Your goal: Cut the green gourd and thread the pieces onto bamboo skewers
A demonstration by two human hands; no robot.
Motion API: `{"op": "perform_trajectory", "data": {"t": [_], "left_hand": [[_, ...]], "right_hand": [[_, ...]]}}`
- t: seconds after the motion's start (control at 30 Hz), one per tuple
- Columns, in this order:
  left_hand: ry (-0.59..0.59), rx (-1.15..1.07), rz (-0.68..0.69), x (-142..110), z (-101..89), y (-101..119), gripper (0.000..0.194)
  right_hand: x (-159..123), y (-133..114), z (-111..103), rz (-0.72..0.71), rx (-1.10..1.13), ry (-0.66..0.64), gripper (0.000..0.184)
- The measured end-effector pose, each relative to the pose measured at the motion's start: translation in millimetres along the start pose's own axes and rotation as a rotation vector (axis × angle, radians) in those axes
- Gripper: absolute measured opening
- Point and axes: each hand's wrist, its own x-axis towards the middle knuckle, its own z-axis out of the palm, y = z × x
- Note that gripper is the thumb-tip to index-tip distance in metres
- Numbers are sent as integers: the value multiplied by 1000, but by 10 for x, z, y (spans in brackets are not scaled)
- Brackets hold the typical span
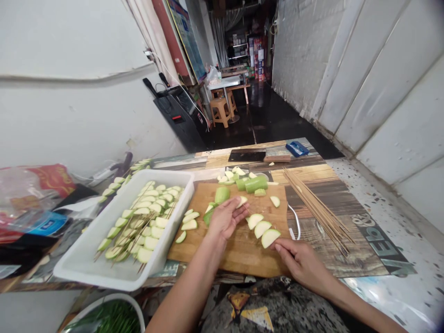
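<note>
My left hand [226,218] pinches a half-round zucchini slice [242,201] over the wooden cutting board [239,259]. To its right, my right hand [300,260] grips the near end of a bamboo skewer, mostly hidden behind three pale zucchini slices [262,228] threaded on it. The skewer's far end points toward the slice in my left hand. Uncut zucchini pieces [256,184] and loose slices lie at the back of the board. A few more slices [189,225] rest on its left side, and one slice [275,201] sits apart at the right.
Left of the board, a white plastic tub [93,276] holds many skewered slices. Bare bamboo skewers [317,210] lie to the right. A cleaver [248,155] and a blue box [297,148] are at the table's far edge. A bowl of greens [113,317] stands below, front left.
</note>
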Motion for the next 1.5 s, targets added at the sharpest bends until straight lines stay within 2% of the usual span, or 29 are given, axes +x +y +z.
{"op": "perform_trajectory", "data": {"t": [0.33,0.9,1.1,1.3,1.43,1.5], "left_hand": [[-5,-18,3,-17,15,-16,1],[-55,-48,-132,-43,-1,1,5],[-83,-38,-144,-105,13,-21,5],[-98,-50,-86,-239,61,-115,5],[-138,28,-92,-261,130,-93,7],[-167,83,-39,-239,163,-54,12]], "right_hand": [[25,-14,49,-2,-19,12,30],[-3,-57,55,-3,-28,54,32],[-12,-86,51,-52,-20,76,30],[1,-91,67,-60,-23,117,31],[-31,-24,32,-24,-9,171,32],[-64,32,-24,13,6,206,31]]}}
